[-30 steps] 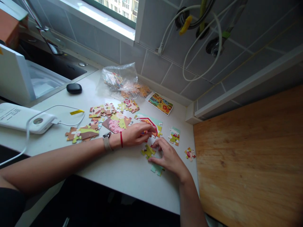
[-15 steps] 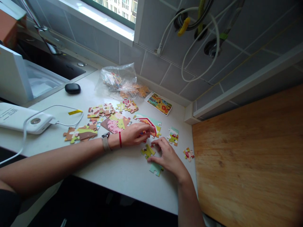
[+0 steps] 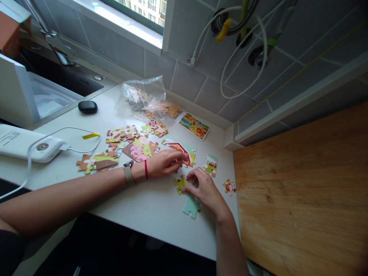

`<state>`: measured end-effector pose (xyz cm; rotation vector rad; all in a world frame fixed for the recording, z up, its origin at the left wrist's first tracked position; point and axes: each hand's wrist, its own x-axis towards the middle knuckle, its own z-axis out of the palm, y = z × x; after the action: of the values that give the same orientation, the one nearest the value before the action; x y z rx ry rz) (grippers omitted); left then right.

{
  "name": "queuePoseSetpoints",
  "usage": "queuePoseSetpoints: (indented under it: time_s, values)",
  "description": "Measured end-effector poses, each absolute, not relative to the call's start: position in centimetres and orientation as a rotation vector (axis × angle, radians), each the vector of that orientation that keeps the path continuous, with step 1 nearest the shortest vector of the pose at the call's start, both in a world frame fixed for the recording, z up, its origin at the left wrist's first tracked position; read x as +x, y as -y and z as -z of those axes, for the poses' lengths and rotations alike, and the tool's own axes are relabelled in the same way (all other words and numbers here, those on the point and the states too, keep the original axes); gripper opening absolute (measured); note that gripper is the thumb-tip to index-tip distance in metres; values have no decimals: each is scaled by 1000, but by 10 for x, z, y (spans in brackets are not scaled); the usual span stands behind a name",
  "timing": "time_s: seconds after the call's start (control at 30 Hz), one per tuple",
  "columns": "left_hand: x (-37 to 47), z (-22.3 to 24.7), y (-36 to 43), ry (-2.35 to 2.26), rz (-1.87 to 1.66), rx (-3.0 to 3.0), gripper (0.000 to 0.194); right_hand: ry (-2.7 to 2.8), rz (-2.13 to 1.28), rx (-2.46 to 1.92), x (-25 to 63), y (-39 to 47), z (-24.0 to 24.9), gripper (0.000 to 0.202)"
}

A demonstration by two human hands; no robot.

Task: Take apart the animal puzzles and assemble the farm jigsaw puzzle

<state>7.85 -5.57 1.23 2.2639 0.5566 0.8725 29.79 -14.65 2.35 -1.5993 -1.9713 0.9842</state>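
Note:
My left hand [image 3: 168,163] rests with bent fingers on the lower left of a joined jigsaw section with a red barn [image 3: 187,153]. Red and blue bits of a piece show beneath its fingertips, partly covered. Close by on the right, my right hand [image 3: 202,187] has its thumb and forefinger at the right edge of a yellow-green puzzle piece [image 3: 179,185], which lies just below the barn section. A pale turquoise puzzle piece [image 3: 191,207] lies under the right hand's thumb side. Farther right are a tractor piece [image 3: 211,165] and a pink-and-white piece [image 3: 229,187].
Joined pig pieces [image 3: 140,150] and other puzzle clusters [image 3: 99,161] lie left. Behind are a clear plastic bag [image 3: 140,96] and picture card [image 3: 193,125]. A white power bank [image 3: 31,143] with cable, black case [image 3: 87,107], sink [image 3: 83,82] and wooden board [image 3: 299,184] flank the counter.
My right hand has drawn its thumb and forefinger closer together. The yellow-green piece has shifted slightly right, and the turquoise piece slightly toward me. My left hand stays in place.

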Motion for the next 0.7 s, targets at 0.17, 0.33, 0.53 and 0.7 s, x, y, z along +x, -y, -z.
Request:
queuePoseSetpoints:
  time_s: [0.17, 0.33, 0.53, 0.7]
  values:
    - [79, -13, 55, -557, -870, 2272, 19, 1886, -1032, -1614, 303, 146, -24, 12]
    - [79, -14, 55, -555, -871, 2296, 19, 1946, -1006, -1634, 318, 148, -29, 19]
    - [79, -14, 56, -558, -875, 2313, 19, 1964, -975, -1630, 319, 147, -24, 18]
    - [79, -13, 55, -550, -875, 2297, 20, 1980, -951, -1639, 316, 147, -25, 7]
